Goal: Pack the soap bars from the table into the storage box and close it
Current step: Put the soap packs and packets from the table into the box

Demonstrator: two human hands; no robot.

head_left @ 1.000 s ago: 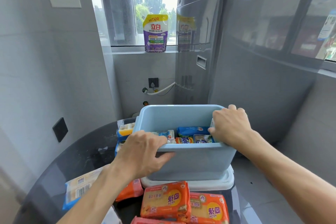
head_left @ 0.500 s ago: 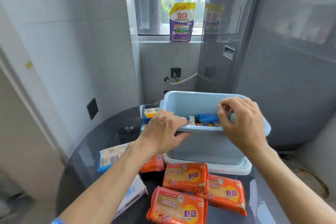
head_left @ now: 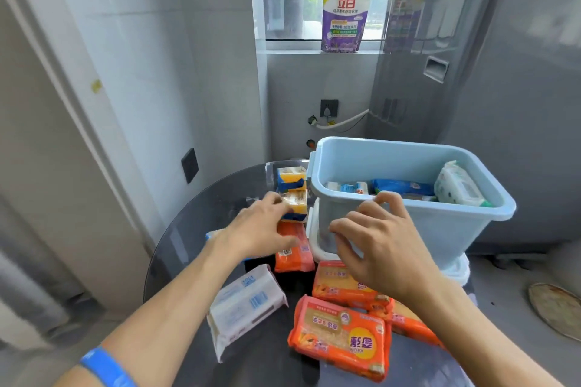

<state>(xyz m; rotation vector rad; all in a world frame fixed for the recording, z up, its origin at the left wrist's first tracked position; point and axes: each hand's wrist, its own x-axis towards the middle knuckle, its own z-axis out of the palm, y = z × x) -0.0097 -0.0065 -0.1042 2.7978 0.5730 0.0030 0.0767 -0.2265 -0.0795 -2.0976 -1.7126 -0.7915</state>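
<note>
— Why did the pale blue storage box [head_left: 440, 229] sit on that white lid [head_left: 316, 248] at the far side of the round dark table [head_left: 220, 195]?

— My guess: it kept the lid close for closing later and left the near side free for the packets. The box stood open, with a few wrapped bars and a wipes pack [head_left: 459, 185] already inside.

— And the soap bars outside it?

— Orange packs [head_left: 339, 336] lay nearest the person, a white pack [head_left: 245, 308] to their left, and yellow-and-blue bars [head_left: 292, 192] stacked just beside the box's left wall.

— The hands?

— The right hand [head_left: 380, 248] hovered by the box's near rim, fingers loosely curled, gripping nothing (contact with the rim was unclear). The left hand [head_left: 261, 226] reached, fingers spread, at the yellow-and-blue stack, likely the next pick; blur hid whether it had closed.
</note>
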